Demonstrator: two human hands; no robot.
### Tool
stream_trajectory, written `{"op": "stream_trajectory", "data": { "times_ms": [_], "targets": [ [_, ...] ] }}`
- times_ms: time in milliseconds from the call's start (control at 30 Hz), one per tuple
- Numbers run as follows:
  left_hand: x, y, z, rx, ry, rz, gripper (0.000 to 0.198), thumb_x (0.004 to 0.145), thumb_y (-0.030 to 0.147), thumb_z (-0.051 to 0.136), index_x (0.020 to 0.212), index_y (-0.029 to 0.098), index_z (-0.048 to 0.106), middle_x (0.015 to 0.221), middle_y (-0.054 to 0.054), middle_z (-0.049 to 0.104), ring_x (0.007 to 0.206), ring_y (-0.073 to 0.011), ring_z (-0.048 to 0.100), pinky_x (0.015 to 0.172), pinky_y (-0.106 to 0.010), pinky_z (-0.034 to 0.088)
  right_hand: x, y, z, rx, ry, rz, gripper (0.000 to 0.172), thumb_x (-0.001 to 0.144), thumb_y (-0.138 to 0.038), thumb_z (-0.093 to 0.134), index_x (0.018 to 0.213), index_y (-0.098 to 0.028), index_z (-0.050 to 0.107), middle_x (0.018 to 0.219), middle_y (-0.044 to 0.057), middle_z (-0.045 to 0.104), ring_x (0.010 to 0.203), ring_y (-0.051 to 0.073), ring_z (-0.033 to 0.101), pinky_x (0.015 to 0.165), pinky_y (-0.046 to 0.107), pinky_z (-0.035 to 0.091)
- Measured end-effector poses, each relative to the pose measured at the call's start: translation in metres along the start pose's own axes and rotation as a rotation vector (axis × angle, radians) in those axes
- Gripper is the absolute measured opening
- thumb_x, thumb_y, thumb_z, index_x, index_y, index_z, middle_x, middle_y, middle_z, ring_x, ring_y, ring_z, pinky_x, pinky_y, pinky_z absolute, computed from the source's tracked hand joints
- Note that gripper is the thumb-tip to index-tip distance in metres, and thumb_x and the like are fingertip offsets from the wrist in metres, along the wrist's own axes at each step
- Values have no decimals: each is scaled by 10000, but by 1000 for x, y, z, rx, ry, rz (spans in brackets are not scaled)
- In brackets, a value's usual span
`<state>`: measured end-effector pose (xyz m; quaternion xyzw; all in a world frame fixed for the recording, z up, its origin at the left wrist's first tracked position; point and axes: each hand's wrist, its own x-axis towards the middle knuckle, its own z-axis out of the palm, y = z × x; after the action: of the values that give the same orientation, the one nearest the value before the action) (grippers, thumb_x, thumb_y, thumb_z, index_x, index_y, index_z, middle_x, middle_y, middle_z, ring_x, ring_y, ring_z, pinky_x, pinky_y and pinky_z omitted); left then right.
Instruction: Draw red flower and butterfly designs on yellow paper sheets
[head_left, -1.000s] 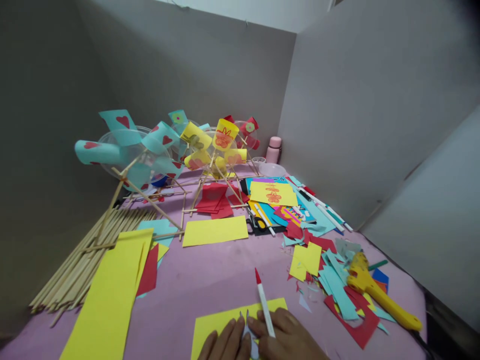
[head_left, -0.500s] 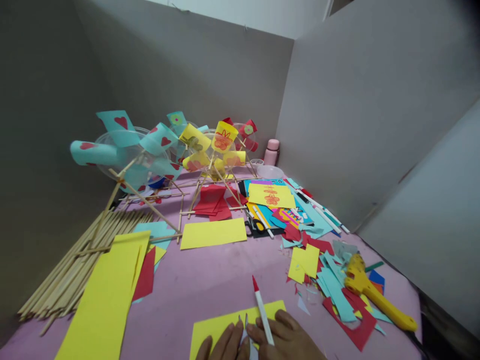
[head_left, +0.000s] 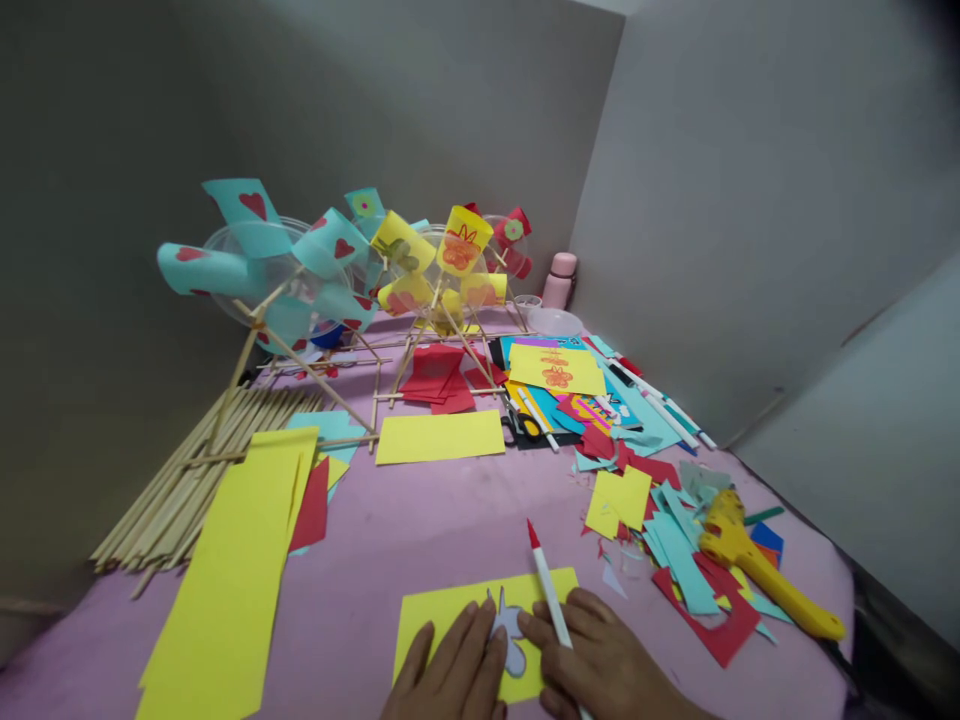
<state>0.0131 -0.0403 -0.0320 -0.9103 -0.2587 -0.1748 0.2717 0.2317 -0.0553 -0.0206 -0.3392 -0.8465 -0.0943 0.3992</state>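
Observation:
At the near edge of the table a yellow paper sheet (head_left: pixel 427 612) lies under both hands. On it rests a pale grey-lilac butterfly cutout (head_left: pixel 514 655), partly covered by fingers. My left hand (head_left: pixel 455 665) lies flat with fingers stretched out, its fingertips at the cutout's left side. My right hand (head_left: pixel 592 655) holds a white marker (head_left: pixel 550 585), red end pointing up and away, while its fingertips touch the cutout's right side.
Paper pinwheels (head_left: pixel 259 250) on stick stands occupy the back left, beside bamboo sticks (head_left: pixel 187 470) and yellow strips (head_left: pixel 225 570). Scissors (head_left: pixel 525 425) lie mid-table. A yellow glue gun (head_left: pixel 757 570) rests among paper scraps (head_left: pixel 679 560) at right. Grey partitions (head_left: pixel 720 200) enclose the table.
The camera view has tilted down, so more of the yellow sheet and hands shows. The butterfly cutout is more exposed between my hands. The marker stays in my right hand.

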Motion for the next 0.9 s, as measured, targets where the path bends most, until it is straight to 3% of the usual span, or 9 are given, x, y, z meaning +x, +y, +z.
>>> {"op": "stream_trajectory", "data": {
  "times_ms": [167,300,500,767,900],
  "targets": [
    [-3,-6,-12,-75,47,-105,336,960,202,323,1132,180,612,1138,-26,679,993,-155,645,761,-267,522,-1,0,-9,52,-139,26,150,907,-133,457,948,-170,596,911,55,754,839,179,669,813,317,444],
    [-8,-8,-20,-164,78,-140,294,957,183,373,1112,160,622,1097,-36,694,1011,-159,639,823,-266,511,-1,-1,-17,114,-260,65,217,815,-55,478,979,-155,580,1002,114,735,917,204,664,827,354,472],
    [-3,0,-21,-192,71,-105,330,981,204,329,1050,197,652,1067,13,705,949,-138,654,771,-250,504,2,-4,-20,124,-266,89,225,817,-38,465,954,-165,589,1029,111,738,920,217,676,816,369,493],
    [-4,0,-19,-184,68,-117,333,979,213,329,1053,207,653,1085,8,696,973,-117,635,819,-213,475,1,-3,-23,104,-289,58,127,897,-165,484,938,-161,605,1104,113,717,974,221,666,815,338,504],
    [-10,2,-15,-170,27,-76,301,958,218,370,1092,206,640,1143,-5,674,1007,-147,632,810,-244,500,-3,-3,-19,86,-297,20,198,954,-264,437,892,-184,606,1101,78,724,1032,194,650,848,310,485]
  ]
}}
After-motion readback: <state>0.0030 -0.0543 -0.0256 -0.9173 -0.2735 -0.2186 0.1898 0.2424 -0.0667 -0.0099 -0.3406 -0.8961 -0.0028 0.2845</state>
